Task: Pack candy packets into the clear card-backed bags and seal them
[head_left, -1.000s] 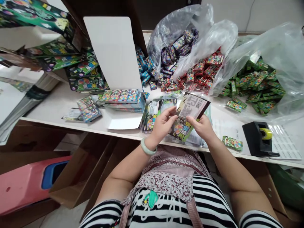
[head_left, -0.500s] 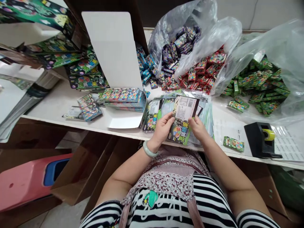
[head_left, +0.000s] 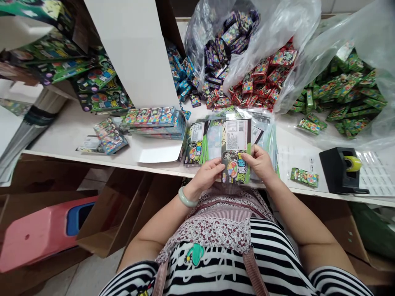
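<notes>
Here the left hand [head_left: 208,174], fingers curled nearly closed, and right hand [head_left: 261,165], thumb pressed on its face, pinch a flat, glossy printed packet [head_left: 235,142] at the table's front edge, its barcode label above bold Chinese lettering. Just beyond lie slick, clear-windowed packets [head_left: 215,142]; farther back, crinkly transparent bags [head_left: 247,70] bulge with purple, red and green cartons [head_left: 348,92].

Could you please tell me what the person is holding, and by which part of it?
A printed packet, held near its lower end: the left hand at its left edge, the right hand at its right edge.
</notes>
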`<action>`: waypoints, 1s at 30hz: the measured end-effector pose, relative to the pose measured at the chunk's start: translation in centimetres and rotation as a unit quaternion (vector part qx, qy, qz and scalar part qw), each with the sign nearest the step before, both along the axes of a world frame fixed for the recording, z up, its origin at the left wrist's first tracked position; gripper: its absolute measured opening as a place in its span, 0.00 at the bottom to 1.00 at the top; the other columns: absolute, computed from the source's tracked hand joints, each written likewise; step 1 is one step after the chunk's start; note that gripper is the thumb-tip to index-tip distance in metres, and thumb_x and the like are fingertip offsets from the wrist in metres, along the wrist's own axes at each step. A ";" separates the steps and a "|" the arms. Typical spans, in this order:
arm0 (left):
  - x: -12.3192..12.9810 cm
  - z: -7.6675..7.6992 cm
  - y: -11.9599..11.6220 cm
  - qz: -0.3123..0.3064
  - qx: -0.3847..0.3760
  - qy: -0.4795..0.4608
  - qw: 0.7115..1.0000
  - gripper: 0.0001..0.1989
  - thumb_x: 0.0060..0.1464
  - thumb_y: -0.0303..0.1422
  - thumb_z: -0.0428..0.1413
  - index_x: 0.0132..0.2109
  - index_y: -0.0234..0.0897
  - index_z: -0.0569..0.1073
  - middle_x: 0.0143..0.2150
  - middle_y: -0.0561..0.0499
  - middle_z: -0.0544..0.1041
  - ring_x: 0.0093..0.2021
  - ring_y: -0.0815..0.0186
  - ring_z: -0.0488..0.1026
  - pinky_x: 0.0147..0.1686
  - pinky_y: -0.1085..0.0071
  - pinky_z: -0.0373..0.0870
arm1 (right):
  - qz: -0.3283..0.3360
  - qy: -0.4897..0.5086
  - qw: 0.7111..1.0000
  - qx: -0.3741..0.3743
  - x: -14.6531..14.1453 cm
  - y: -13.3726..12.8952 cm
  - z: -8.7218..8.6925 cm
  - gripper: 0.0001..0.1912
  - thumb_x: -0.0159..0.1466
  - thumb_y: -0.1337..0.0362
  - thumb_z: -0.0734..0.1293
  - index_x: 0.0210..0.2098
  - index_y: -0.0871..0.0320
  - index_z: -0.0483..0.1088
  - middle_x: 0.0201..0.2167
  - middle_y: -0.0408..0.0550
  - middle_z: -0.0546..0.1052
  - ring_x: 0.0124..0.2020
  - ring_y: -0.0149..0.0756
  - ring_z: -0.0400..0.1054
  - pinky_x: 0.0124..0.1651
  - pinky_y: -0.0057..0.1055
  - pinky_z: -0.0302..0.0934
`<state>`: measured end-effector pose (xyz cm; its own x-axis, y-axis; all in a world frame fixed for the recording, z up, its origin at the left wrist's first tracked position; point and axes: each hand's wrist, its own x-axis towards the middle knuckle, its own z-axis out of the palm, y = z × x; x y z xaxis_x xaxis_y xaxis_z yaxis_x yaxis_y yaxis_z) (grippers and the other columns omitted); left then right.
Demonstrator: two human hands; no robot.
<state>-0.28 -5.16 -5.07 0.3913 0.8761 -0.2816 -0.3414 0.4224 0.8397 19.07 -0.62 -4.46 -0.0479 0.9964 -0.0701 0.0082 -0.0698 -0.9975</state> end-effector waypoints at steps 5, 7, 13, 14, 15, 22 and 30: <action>-0.3 0.1 -0.4 -0.048 0.002 -0.023 0.999 0.34 0.50 0.40 0.67 0.62 0.38 0.70 0.49 0.42 0.80 0.37 0.64 0.80 0.38 0.70 0.77 | -0.047 0.030 0.998 -0.017 -0.2 -0.5 -0.8 0.23 0.51 0.49 0.73 0.21 0.54 0.56 0.19 0.35 0.59 0.23 0.27 0.51 0.27 0.26 0.48; -0.5 0.2 -0.5 -0.083 0.002 -0.010 0.997 0.35 0.52 0.38 0.67 0.65 0.38 0.67 0.50 0.41 0.80 0.36 0.64 0.81 0.38 0.68 0.77 | -0.058 0.015 0.998 -0.005 0.0 -0.4 -0.9 0.24 0.51 0.49 0.73 0.21 0.54 0.56 0.19 0.35 0.58 0.23 0.27 0.50 0.27 0.26 0.47; -0.8 0.4 1.1 -0.024 -0.014 -0.003 1.000 0.30 0.47 0.36 0.70 0.57 0.36 0.74 0.49 0.43 0.81 0.40 0.65 0.80 0.38 0.72 0.76 | -0.048 -0.016 0.999 0.016 0.1 -0.9 -0.2 0.25 0.53 0.48 0.73 0.21 0.53 0.55 0.19 0.35 0.56 0.22 0.27 0.50 0.26 0.27 0.49; -0.6 0.6 1.7 0.020 -0.009 0.001 1.000 0.28 0.46 0.37 0.70 0.55 0.36 0.75 0.49 0.44 0.81 0.41 0.65 0.80 0.38 0.74 0.75 | -0.041 -0.027 0.999 0.019 0.0 -1.3 -0.2 0.25 0.52 0.48 0.73 0.21 0.53 0.55 0.19 0.35 0.56 0.22 0.27 0.50 0.26 0.27 0.49; -0.3 0.8 2.3 0.063 0.000 0.002 0.998 0.27 0.46 0.38 0.70 0.53 0.36 0.76 0.49 0.45 0.81 0.42 0.66 0.79 0.38 0.75 0.75 | -0.031 -0.040 0.999 0.020 0.0 -1.7 -0.2 0.25 0.52 0.48 0.73 0.21 0.53 0.56 0.19 0.35 0.56 0.22 0.27 0.50 0.26 0.28 0.50; 1.2 1.8 2.6 0.133 0.100 0.027 0.986 0.24 0.46 0.40 0.70 0.50 0.37 0.77 0.46 0.45 0.82 0.46 0.63 0.79 0.46 0.68 0.75 | 0.101 0.018 0.995 -0.018 1.9 -4.1 0.9 0.21 0.54 0.46 0.74 0.37 0.53 0.71 0.34 0.44 0.77 0.36 0.37 0.71 0.40 0.35 0.67; 0.7 1.1 0.1 0.047 0.087 -0.017 0.995 0.26 0.47 0.40 0.70 0.52 0.39 0.76 0.42 0.47 0.82 0.42 0.65 0.79 0.45 0.68 0.76 | 0.070 0.038 0.997 -0.015 3.2 -3.8 2.9 0.23 0.52 0.47 0.76 0.24 0.55 0.64 0.20 0.38 0.71 0.21 0.28 0.64 0.24 0.28 0.61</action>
<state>0.41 -5.04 -4.00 0.3116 0.9437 -0.1113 -0.4018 0.2369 0.8845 22.26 -4.45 -1.57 -0.1918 0.9772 -0.0906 -0.0556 -0.1030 -0.9931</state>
